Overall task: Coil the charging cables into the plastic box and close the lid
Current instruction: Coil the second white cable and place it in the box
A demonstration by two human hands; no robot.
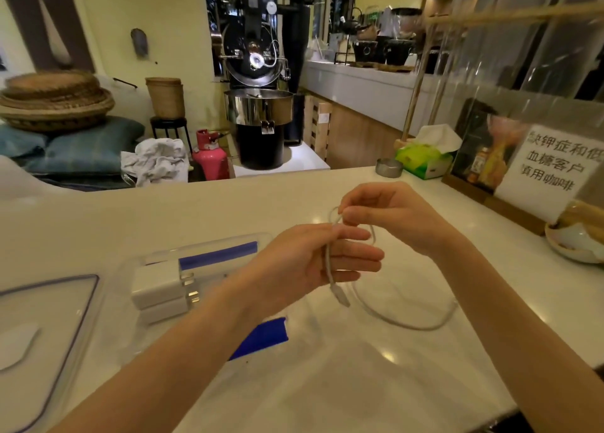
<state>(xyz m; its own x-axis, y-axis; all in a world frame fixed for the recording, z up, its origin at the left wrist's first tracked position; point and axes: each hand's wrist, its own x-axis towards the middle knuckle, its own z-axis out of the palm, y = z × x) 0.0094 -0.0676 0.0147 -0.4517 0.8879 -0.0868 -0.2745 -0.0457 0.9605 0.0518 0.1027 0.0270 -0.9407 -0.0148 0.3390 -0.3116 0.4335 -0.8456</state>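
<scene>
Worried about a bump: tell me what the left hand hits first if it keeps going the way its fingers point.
The left hand points rightward; first in line is likely the right forearm, though depth is unclear. The cable lies below on the counter.

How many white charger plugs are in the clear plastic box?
2: one charger plug sits at the left end of the plastic box, the second just in front, touching it. The left forearm may hide others.

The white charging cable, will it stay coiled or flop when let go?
The white charging cable looks floppy: its connector end dangles from the left hand. Its loose loop on the counter suggests some springiness, so it may uncoil. Probably light.
</scene>
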